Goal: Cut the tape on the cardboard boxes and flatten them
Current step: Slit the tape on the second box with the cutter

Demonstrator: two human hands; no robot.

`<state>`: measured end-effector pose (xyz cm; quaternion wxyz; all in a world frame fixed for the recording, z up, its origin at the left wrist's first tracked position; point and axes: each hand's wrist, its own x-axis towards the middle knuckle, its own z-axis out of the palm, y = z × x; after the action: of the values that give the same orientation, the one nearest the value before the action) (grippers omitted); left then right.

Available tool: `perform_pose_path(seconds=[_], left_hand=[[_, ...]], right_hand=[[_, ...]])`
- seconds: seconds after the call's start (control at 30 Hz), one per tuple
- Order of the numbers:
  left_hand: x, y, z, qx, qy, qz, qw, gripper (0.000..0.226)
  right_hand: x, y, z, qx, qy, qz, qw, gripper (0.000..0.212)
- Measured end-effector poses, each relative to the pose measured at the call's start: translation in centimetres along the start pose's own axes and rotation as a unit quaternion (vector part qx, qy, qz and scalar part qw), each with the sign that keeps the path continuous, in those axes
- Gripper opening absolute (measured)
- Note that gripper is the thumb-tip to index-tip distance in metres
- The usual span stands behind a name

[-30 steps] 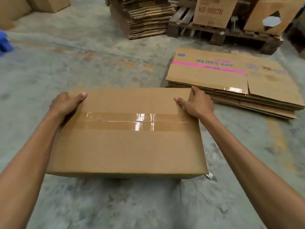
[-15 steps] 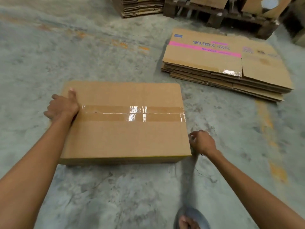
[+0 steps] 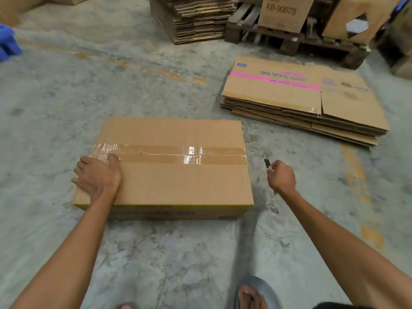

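Your sealed brown cardboard box lies on the grey concrete floor right in front of you, its broad face up. The strip of clear glossy tape runs across that face from the left edge to the right edge, and it looks whole: no slit shows along the seam.

Your left hand lies flat on the near left corner of the box, fingers relaxed and spread over the edge, thumb touching the left end of the tape. It pins the box down and grips nothing. Your right hand is curled around a small dark-tipped cutter, held in the air just beside the right end of the tape, not touching the box.

By the look of it, you are at the start with this box: the cut is not yet made, and opening the flaps and flattening are left. The low stack of flattened printed cardboard boxes to your right suggests that several are done already.
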<state>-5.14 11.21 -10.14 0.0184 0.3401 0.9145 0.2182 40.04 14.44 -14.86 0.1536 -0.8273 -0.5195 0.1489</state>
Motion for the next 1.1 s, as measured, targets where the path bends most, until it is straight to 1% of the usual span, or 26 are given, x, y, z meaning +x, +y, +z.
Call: perform_pose_path(seconds=[0.07, 0.13, 0.17, 0.23, 0.3, 0.37, 0.4, 0.43, 0.5, 0.57, 0.6, 0.7, 0.8, 0.9, 1.0, 1.1], left_hand=[[-0.2, 0.0, 0.1, -0.002, -0.006, 0.013, 1.0, 0.069], [-0.4, 0.3, 0.1, -0.014, -0.013, 0.033, 0.999, 0.068], [-0.6, 0.5, 0.2, -0.017, -0.023, 0.046, 0.999, 0.067], [-1.6, 1.3, 0.4, -0.026, -0.046, 0.081, 0.995, 0.065], [-3.4, 2.7, 0.8, -0.042, -0.068, 0.129, 0.988, 0.064], [-5.6, 4.3, 1.2, -0.062, -0.075, 0.177, 0.979, 0.063], [-6.6, 4.7, 1.4, -0.067, -0.069, 0.187, 0.978, 0.062], [-7.4, 4.9, 1.5, -0.07, -0.054, 0.178, 0.98, 0.06], [-8.3, 4.8, 1.5, -0.076, -0.018, 0.109, 0.991, 0.056], [-8.1, 4.0, 1.4, -0.1, 0.008, 0.035, 0.994, 0.048], [-8.0, 3.6, 1.4, -0.114, 0.019, 0.026, 0.993, 0.042], [-7.8, 3.0, 1.4, -0.147, 0.05, 0.041, 0.987, 0.027], [-7.8, 3.1, 1.1, -0.175, 0.06, 0.04, 0.982, 0.019], [-8.0, 2.7, 0.9, -0.202, 0.076, 0.05, 0.975, 0.014], [-8.0, 1.7, 0.8, -0.236, 0.1, 0.064, 0.964, 0.012], [-8.3, 0.9, 0.5, -0.256, 0.126, 0.077, 0.955, 0.013]], right_hand=[[1.8, -2.6, -3.4, 0.01, 0.066, -0.036, 0.997, 0.018], [3.3, -6.4, -7.2, 0.016, 0.115, -0.111, 0.987, 0.019], [3.8, -8.5, -8.9, 0.009, 0.119, -0.159, 0.98, 0.019], [4.3, -13.0, -11.5, -0.041, 0.084, -0.262, 0.961, 0.018], [4.0, -17.7, -12.8, -0.121, 0.037, -0.349, 0.929, 0.017], [2.9, -22.5, -13.0, -0.188, 0.002, -0.405, 0.895, 0.014], [2.2, -24.6, -12.7, -0.208, -0.016, -0.423, 0.882, 0.013], [1.6, -26.6, -12.2, -0.221, -0.034, -0.439, 0.87, 0.012], [0.5, -29.8, -11.0, -0.241, -0.063, -0.461, 0.852, 0.013], [-0.2, -32.5, -9.4, -0.24, -0.075, -0.474, 0.844, 0.013], [-0.6, -33.5, -8.6, -0.226, -0.077, -0.477, 0.846, 0.013], [-1.9, -35.1, -6.0, -0.163, -0.101, -0.483, 0.854, 0.004], [-3.5, -35.3, -3.7, -0.155, -0.131, -0.518, 0.831, 0.004], [-4.2, -35.2, -3.1, -0.139, -0.16, -0.534, 0.818, 0.01], [-4.4, -35.9, -2.9, -0.134, -0.188, -0.539, 0.81, 0.009], [-5.1, -36.9, -2.5, -0.137, -0.199, -0.546, 0.802, 0.01]])
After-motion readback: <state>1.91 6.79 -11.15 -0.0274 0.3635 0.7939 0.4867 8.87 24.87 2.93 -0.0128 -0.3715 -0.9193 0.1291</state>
